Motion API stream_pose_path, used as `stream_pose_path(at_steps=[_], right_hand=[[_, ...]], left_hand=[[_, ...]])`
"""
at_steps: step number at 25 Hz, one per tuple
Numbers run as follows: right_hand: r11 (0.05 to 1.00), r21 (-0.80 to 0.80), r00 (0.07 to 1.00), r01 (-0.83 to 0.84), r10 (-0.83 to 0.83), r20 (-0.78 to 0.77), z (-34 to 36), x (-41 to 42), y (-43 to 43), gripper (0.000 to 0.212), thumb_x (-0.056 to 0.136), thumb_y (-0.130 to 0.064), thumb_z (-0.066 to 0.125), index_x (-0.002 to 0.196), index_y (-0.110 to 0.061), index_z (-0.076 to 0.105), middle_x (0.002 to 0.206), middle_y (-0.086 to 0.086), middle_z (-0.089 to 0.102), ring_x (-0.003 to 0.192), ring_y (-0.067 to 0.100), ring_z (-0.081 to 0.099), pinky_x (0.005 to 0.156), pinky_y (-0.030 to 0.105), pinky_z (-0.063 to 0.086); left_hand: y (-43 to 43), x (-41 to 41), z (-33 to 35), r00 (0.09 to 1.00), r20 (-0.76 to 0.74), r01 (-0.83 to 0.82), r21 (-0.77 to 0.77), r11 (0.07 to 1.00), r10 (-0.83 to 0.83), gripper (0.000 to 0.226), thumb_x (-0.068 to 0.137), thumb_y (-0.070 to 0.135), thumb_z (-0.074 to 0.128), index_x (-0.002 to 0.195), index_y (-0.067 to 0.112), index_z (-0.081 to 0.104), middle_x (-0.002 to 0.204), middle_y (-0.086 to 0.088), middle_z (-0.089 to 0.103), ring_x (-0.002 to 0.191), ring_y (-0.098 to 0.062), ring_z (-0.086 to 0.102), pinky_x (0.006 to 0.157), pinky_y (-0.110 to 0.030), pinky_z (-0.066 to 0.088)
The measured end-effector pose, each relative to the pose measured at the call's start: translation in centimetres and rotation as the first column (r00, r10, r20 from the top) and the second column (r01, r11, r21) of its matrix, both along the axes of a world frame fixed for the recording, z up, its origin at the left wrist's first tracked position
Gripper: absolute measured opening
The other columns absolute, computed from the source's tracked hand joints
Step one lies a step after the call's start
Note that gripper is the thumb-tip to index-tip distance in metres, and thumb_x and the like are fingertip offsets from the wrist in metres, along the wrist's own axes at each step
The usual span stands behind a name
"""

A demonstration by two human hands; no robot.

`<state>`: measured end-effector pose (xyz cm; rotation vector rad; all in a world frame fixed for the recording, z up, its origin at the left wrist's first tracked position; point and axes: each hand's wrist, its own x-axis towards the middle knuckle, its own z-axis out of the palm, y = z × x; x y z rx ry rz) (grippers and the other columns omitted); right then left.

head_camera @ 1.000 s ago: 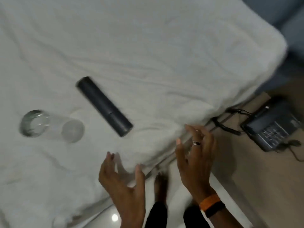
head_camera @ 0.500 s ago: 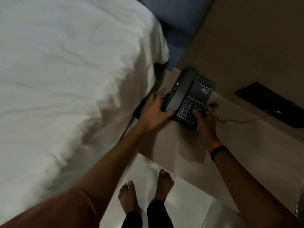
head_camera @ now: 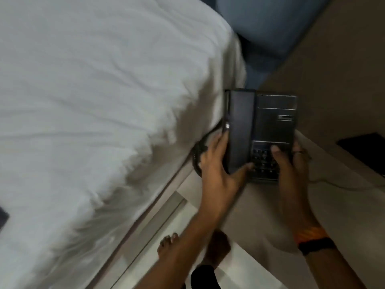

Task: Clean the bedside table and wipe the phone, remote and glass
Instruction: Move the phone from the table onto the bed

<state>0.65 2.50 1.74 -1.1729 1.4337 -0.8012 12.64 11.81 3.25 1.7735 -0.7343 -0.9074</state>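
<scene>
A black desk phone [head_camera: 268,124] with its handset on the cradle is held up above the beige bedside table [head_camera: 260,215], between the bed and the wall. My left hand [head_camera: 216,172] grips its left lower edge by the handset. My right hand [head_camera: 291,163] grips the right lower edge, thumb on the keypad. A coiled black cord [head_camera: 198,155] hangs at the left of the phone. A dark corner at the left edge [head_camera: 3,217] may be the remote. The glass is out of view.
The white bed cover [head_camera: 93,101] fills the left half. A blue headboard [head_camera: 270,28] stands at the top. A thin cable [head_camera: 337,184] runs right across the table. A flat black object [head_camera: 366,151] lies at the right edge. My bare feet [head_camera: 216,249] stand on the white floor.
A second ago both hands hovered open over the bed by the remote and glass. They then reached the phone on the table, and now it is lifted nearer to the camera.
</scene>
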Motion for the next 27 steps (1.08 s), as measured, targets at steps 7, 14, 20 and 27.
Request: stream_pose_path(at_steps=[7, 14, 20, 27], right_hand=[[0.845, -0.24, 0.877, -0.479, 0.474, -0.082, 13.2, 16.1, -1.6, 0.046, 0.089, -0.029, 0.06, 0.135, -0.032, 0.059, 0.123, -0.006, 0.056, 0.104, -0.009, 0.062, 0.084, 0.004, 0.05], [0.542, -0.107, 0.547, -0.834, 0.783, -0.297, 13.4, 32.6, -5.4, 0.03, 0.093, -0.016, 0.057, 0.121, -0.017, 0.069, 0.12, 0.009, 0.073, 0.115, 0.029, 0.067, 0.106, 0.044, 0.051], [0.47, 0.015, 0.39, -0.883, 0.75, -0.534, 10.8, 34.7, -5.1, 0.048, 0.098, -0.039, 0.047, 0.146, -0.035, 0.045, 0.148, 0.004, 0.053, 0.139, 0.034, 0.041, 0.116, 0.052, 0.034], [0.48, -0.451, 0.627, -0.752, 0.312, -0.714, 9.0, 24.2, 0.4, 0.06, 0.1, -0.045, 0.049, 0.153, -0.019, 0.038, 0.156, 0.005, 0.042, 0.142, 0.025, 0.04, 0.113, 0.042, 0.036]], left_hand=[[3.4, 9.1, 10.8, 0.869, 0.051, -0.471, -0.221, 0.854, 0.493, 0.076, 0.086, 0.034, 0.079, 0.152, 0.038, 0.04, 0.15, 0.01, 0.05, 0.135, -0.02, 0.052, 0.104, -0.048, 0.053], [2.6, 20.9, 12.2, 0.805, 0.212, -0.557, -0.054, 0.829, 0.554, 0.072, 0.089, 0.033, 0.076, 0.15, 0.019, 0.041, 0.135, -0.004, 0.065, 0.12, -0.025, 0.063, 0.101, -0.045, 0.053], [2.6, 23.4, 10.5, 0.798, 0.269, -0.559, -0.002, 0.829, 0.539, 0.096, 0.089, 0.036, 0.076, 0.162, 0.02, 0.015, 0.143, -0.007, 0.061, 0.126, -0.027, 0.061, 0.105, -0.043, 0.051], [2.7, 18.8, 9.1, 0.55, 0.77, -0.428, -0.073, 0.901, 0.324, 0.077, 0.098, 0.045, 0.058, 0.161, 0.015, 0.025, 0.164, -0.017, 0.029, 0.15, -0.034, 0.029, 0.122, -0.044, 0.028]])
